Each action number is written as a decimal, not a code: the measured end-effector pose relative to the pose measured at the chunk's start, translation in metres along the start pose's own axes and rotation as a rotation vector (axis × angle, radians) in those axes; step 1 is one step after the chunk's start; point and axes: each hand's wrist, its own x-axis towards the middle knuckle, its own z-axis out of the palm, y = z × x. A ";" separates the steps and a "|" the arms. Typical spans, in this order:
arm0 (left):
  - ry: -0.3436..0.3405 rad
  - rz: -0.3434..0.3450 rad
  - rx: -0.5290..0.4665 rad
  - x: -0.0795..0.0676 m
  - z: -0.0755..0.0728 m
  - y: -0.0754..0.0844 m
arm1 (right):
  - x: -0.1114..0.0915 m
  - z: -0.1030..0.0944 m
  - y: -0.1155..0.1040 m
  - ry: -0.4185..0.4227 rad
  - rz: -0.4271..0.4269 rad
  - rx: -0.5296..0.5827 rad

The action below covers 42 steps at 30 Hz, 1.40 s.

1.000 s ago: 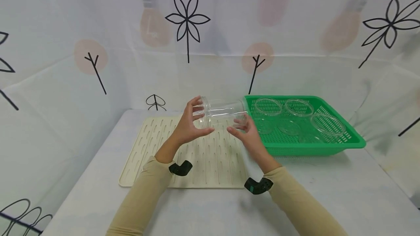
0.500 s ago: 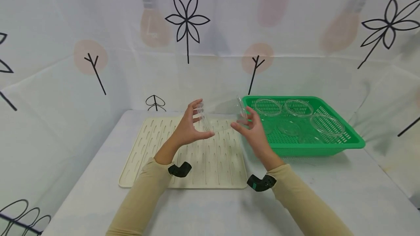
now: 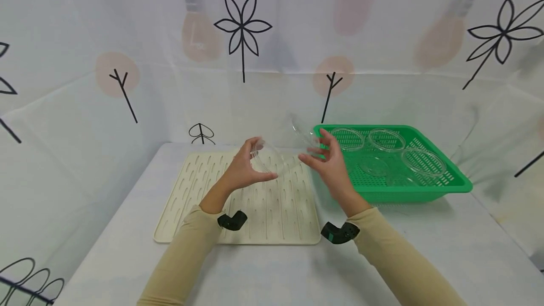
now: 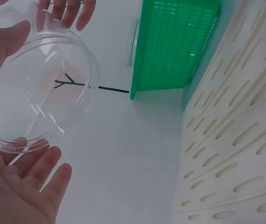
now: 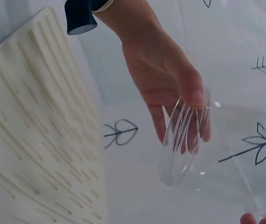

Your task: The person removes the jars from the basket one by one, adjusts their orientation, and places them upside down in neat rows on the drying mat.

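A clear plastic jar (image 3: 274, 152) is held in the air above the cream mat, tilted, its far end raised toward the right. My left hand (image 3: 244, 169) grips the threaded neck between thumb and fingers, which the right wrist view shows from the side at the ringed neck (image 5: 184, 140). At the jar's other end, my right hand (image 3: 333, 166) holds the base with bent fingers and thumb. The left wrist view looks across the round jar mouth (image 4: 95, 74), with right-hand fingers (image 4: 70, 11) behind. Much of the jar's outline is hard to see because it is transparent.
A green plastic basket (image 3: 403, 196) stands on the right with several clear round-rimmed jars (image 3: 425, 162) inside. Under the hands lies a cream ridged mat (image 3: 272, 221) on a white-covered table (image 3: 272, 273). Printed white cloth (image 3: 280, 51) hangs behind.
The jar has gone from lying level to tilted, its base end swinging up and back. My right hand has shifted slightly right and up with it; the left hand keeps the neck.
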 end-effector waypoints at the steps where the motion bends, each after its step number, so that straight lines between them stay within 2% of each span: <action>1: -0.009 -0.008 0.003 0.000 0.000 0.000 | 0.000 0.000 -0.001 -0.003 -0.005 -0.001; 6: -0.042 -0.029 0.009 -0.001 0.001 0.000 | -0.001 0.001 -0.005 -0.016 -0.035 -0.005; 14: -0.083 0.007 0.009 0.000 0.004 -0.001 | -0.002 0.002 -0.009 -0.041 -0.071 -0.030; 23: -0.093 0.031 0.016 -0.001 0.005 0.001 | -0.002 0.005 -0.012 -0.100 -0.115 -0.064; 36: -0.092 0.003 0.011 -0.002 0.006 0.000 | 0.001 0.004 -0.005 -0.190 -0.064 -0.110; 42: -0.081 -0.008 0.042 -0.004 0.007 0.000 | 0.002 0.004 -0.006 -0.198 -0.050 -0.128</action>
